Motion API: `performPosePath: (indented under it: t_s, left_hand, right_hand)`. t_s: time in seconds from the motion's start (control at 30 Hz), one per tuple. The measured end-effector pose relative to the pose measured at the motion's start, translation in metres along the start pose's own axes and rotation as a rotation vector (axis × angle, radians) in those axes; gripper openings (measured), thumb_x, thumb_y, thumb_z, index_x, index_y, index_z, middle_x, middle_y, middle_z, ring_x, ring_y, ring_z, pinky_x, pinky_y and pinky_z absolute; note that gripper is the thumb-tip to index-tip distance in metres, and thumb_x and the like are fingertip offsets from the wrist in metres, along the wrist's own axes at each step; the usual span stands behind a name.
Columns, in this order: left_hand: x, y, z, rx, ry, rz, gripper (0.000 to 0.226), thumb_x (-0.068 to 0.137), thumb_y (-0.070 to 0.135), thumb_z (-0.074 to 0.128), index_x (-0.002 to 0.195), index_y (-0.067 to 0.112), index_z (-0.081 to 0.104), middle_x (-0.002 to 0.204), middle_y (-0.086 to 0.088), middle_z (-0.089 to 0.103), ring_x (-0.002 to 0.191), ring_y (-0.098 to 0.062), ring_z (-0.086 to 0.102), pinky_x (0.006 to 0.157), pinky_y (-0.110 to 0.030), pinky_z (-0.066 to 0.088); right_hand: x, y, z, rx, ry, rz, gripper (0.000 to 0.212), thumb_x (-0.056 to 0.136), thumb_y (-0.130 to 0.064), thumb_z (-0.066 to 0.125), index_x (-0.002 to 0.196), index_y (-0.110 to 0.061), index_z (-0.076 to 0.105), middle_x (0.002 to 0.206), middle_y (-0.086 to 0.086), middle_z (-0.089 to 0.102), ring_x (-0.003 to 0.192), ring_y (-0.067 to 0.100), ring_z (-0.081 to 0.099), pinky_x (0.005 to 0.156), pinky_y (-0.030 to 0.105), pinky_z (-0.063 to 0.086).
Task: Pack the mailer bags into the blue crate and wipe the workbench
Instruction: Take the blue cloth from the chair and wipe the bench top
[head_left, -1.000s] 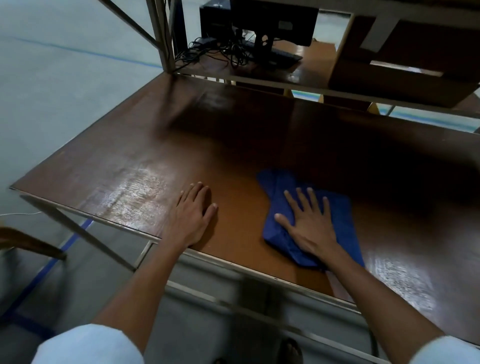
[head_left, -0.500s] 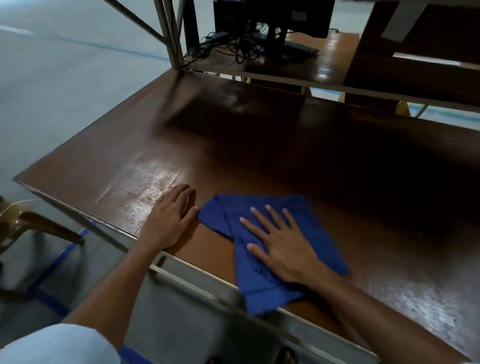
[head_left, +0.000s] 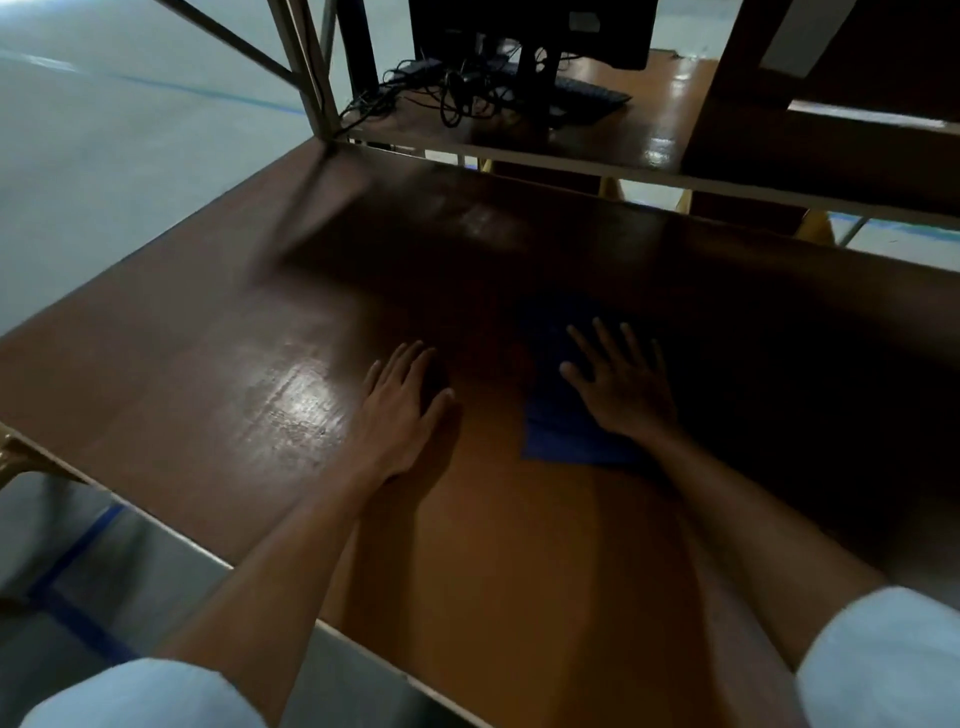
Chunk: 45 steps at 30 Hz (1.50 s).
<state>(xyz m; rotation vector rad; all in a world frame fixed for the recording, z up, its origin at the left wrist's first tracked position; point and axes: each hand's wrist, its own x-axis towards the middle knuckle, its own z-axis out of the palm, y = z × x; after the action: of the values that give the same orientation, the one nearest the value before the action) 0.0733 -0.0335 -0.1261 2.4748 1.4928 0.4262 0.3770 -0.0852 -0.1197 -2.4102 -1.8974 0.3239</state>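
Well inboard, cloth (head_left: 560, 434) under right hand (head_left: 626, 389).

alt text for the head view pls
A person's right hand, spread flat, presses a blue cloth onto a brown workbench; the left hand rests flat beside it. A monitor and tangled cables sit on the shelf behind.

We press our right hand (head_left: 621, 387), fingers spread, flat on a blue cloth (head_left: 558, 431) mid-bench, while our left hand (head_left: 400, 410) rests flat on the brown bench (head_left: 208, 364) beside it, nearer the left edge.
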Motion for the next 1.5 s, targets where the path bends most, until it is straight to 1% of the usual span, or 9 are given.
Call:
performPosePath:
  t_s: [0.23,0.4,0.5,0.63,0.83,1.0,1.2,1.37,1.5]
  left_hand:
    - [0.002,0.004,0.007,0.1,-0.017,-0.022,0.07,0.102,0.067,0.027,0.16,0.028,0.022,0.167,0.006,0.021,0.154,-0.013,0.013,0.124,-0.036,0.007]
    - [0.035,0.015,0.001,0.159,0.054,-0.045,0.062,0.096,0.066,0.032,0.141,0.025,0.046,0.138,-0.002,0.049,0.131,-0.028,0.042,0.111,-0.048,0.027]
    - [0.073,0.014,0.007,0.06,-0.035,-0.025,0.072,0.096,0.069,0.024,0.156,0.03,0.03,0.161,0.0,0.029,0.151,-0.022,0.02,0.121,-0.045,0.011]
    - [0.094,0.005,0.02,0.117,-0.147,0.015,0.079,0.096,0.077,0.005,0.161,0.034,-0.003,0.169,0.009,-0.008,0.154,-0.009,-0.014,0.125,-0.039,-0.01]
    - [0.095,0.006,0.023,0.126,-0.129,-0.006,0.076,0.095,0.078,0.002,0.16,0.039,-0.007,0.167,0.014,-0.012,0.153,-0.007,-0.017,0.126,-0.043,-0.005]
    - [0.092,0.011,0.02,0.124,-0.118,-0.009,0.075,0.095,0.078,0.004,0.16,0.041,-0.005,0.167,0.015,-0.012,0.153,-0.005,-0.016,0.127,-0.043,-0.003]
    - [0.093,0.012,0.018,0.11,-0.097,-0.019,0.077,0.095,0.079,0.008,0.16,0.04,0.0,0.168,0.015,-0.006,0.153,-0.004,-0.013,0.127,-0.043,-0.001]
    - [0.092,0.014,0.016,0.097,-0.097,-0.018,0.078,0.093,0.08,0.005,0.16,0.04,-0.001,0.168,0.016,-0.007,0.153,-0.004,-0.014,0.127,-0.042,-0.001]
    - [0.091,0.014,0.018,0.097,-0.088,-0.015,0.079,0.093,0.08,0.006,0.161,0.04,0.001,0.168,0.016,-0.005,0.153,-0.003,-0.013,0.127,-0.042,-0.001]
  right_hand:
    - [0.023,-0.016,0.003,-0.058,-0.015,-0.347,0.064,0.094,-0.075,0.004,0.152,-0.053,-0.01,0.165,-0.015,-0.015,0.153,0.019,-0.013,0.122,0.05,-0.011]
    - [0.112,0.02,-0.016,-0.012,-0.002,0.014,0.064,0.096,-0.072,0.007,0.155,-0.049,-0.002,0.167,-0.01,-0.009,0.154,0.024,-0.009,0.121,0.054,-0.009]
    - [0.136,0.003,-0.016,-0.001,0.006,0.053,0.065,0.097,-0.069,0.01,0.157,-0.045,-0.001,0.167,-0.006,-0.008,0.154,0.028,-0.01,0.121,0.056,-0.01]
    - [0.157,0.01,-0.016,-0.025,-0.026,-0.168,0.063,0.095,-0.074,0.007,0.153,-0.053,-0.002,0.167,-0.011,-0.009,0.154,0.023,-0.01,0.121,0.054,-0.009]
    - [0.212,0.023,-0.028,-0.003,-0.002,0.096,0.066,0.096,-0.072,0.008,0.156,-0.047,-0.002,0.167,-0.006,-0.009,0.153,0.03,-0.011,0.12,0.057,-0.009]
    - [0.232,0.005,-0.026,-0.059,-0.061,-0.323,0.061,0.095,-0.074,0.009,0.152,-0.055,0.0,0.167,-0.013,-0.007,0.154,0.022,-0.008,0.12,0.054,-0.008]
    - [0.284,0.037,-0.042,0.037,0.005,0.179,0.072,0.094,-0.075,0.012,0.157,-0.043,0.002,0.168,0.0,-0.006,0.153,0.035,-0.007,0.119,0.061,-0.007]
    - [0.274,0.011,-0.04,-0.076,-0.102,-0.349,0.069,0.091,-0.079,0.01,0.154,-0.052,0.0,0.167,-0.01,-0.005,0.154,0.024,-0.005,0.121,0.056,-0.004]
    - [0.345,0.125,-0.035,0.034,0.066,0.123,0.092,0.076,-0.091,0.008,0.155,-0.045,0.016,0.167,-0.002,0.013,0.152,0.034,0.011,0.121,0.06,0.005]
